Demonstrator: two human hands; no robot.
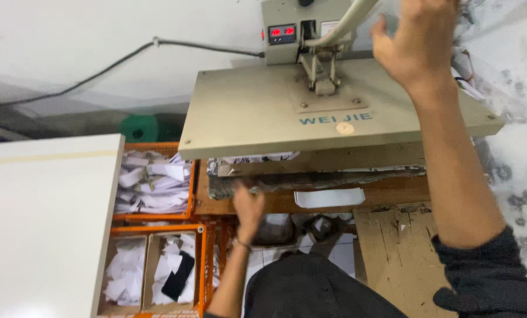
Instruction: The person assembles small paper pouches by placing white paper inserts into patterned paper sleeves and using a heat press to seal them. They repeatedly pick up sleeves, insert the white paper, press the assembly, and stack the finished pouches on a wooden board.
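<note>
Heat press (310, 112) attended with both hands, seen from the head view.

The right hand (419, 41) is raised with fingers spread, empty, just beside the press handle (346, 23); the left hand (248, 209) is held loosely open, holding nothing, at the lower platen's (322, 179) front edge. Fingers could be pinched or burned if the plate is lowered while that hand is near.

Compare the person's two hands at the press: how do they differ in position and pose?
The right hand is raised high beside the press lever, fingers spread open. The left hand is low, reaching towards the gap under the top plate. The right hand looks larger, nearer the camera. Both are bare.
</note>
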